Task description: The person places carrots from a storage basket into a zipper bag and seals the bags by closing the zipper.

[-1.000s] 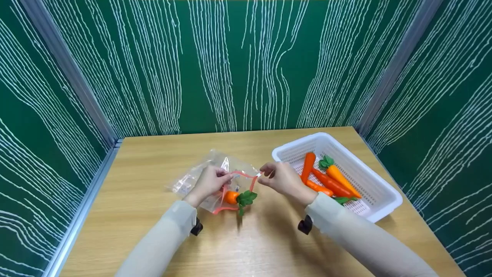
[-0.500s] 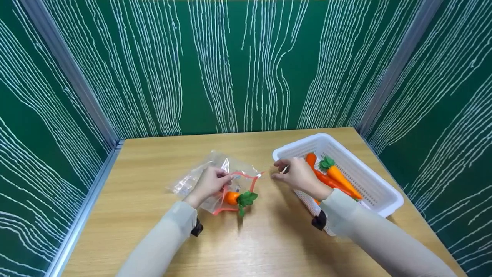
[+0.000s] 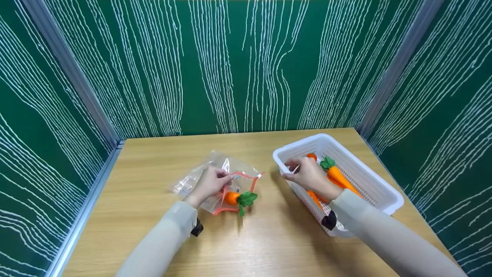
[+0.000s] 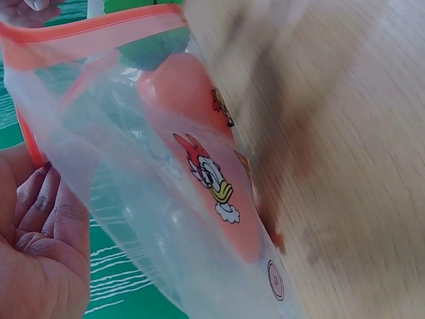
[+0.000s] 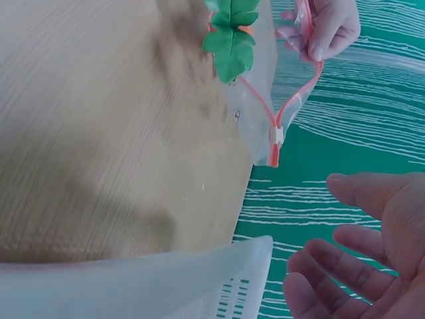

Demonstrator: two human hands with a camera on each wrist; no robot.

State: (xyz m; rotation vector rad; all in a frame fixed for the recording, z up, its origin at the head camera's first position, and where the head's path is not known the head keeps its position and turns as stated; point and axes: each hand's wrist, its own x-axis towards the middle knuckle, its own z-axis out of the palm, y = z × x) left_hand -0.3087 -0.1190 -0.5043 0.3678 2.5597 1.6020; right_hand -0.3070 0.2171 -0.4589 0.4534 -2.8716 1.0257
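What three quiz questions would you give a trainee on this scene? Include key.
1. The left hand pinches: A) its own sleeve, B) the plastic bag, C) the table edge?
2. True or false: the leaves of the bagged carrot stick out of the bag's mouth.
3. Where is the right hand in the head view, and what does it hold?
Key: 1. B. 2. True. 3. Over the white basket; nothing.

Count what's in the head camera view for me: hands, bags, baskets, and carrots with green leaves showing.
Hands: 2, left hand and right hand
Plastic bag: 1
White basket: 1
Leafy carrots: 2, bagged carrot and basket carrot
Total: 6
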